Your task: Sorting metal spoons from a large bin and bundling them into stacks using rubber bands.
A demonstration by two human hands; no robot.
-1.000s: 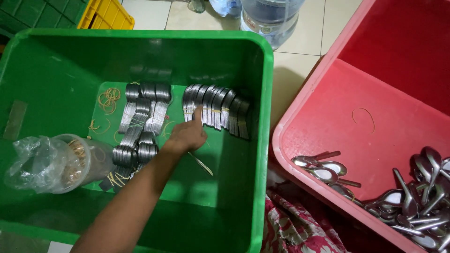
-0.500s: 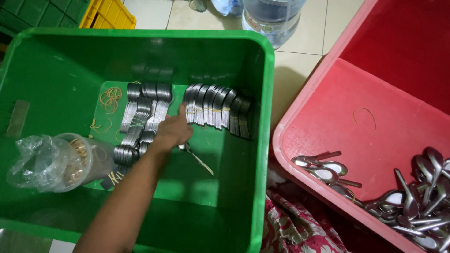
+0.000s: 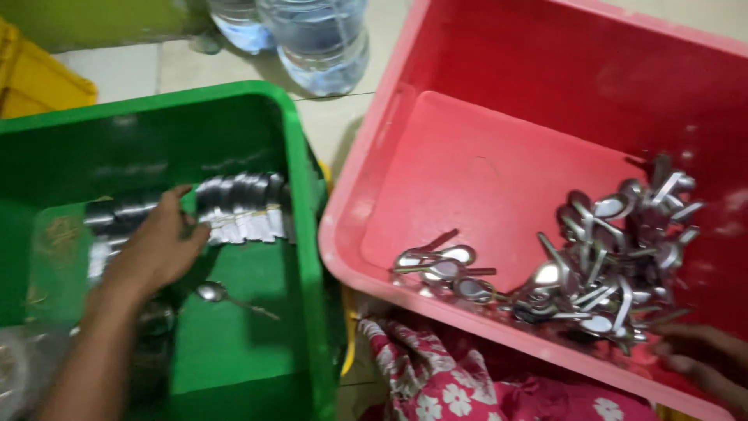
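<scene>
The left hand [image 3: 160, 245] lay inside the green crate [image 3: 304, 234], palm down and fingers loosely spread over the row of bundled spoons [image 3: 238, 210] lined up along the crate's far side. It pinched nothing that could be seen; the fingertips rested on or just beside the bundles. One loose spoon [image 3: 226, 296] lay apart on the crate floor, just below the hand, not yet joined to any bundle.

By the look of it, the sorting was partly done: several neat stacks sat in the green crate, while a good heap of loose spoons [image 3: 608, 257] remained tangled in the red crate [image 3: 343, 242], with a few more stragglers [image 3: 444, 269] spread toward its middle. That heap seemed the bulk of what was left.

The right hand [image 3: 705, 362] showed only at the lower right corner, close to the edge of the loose heap; whether it was open or closed could not be told from the blurred sliver in view.

Beyond the crates stood clear water bottles [image 3: 323, 39] on the tiled floor [image 3: 117, 70], and a yellow crate [image 3: 35, 82] at the far left. Floral red cloth [image 3: 436, 382] lay between the crates near the person. The green crate's tall wall stood between the two piles.
</scene>
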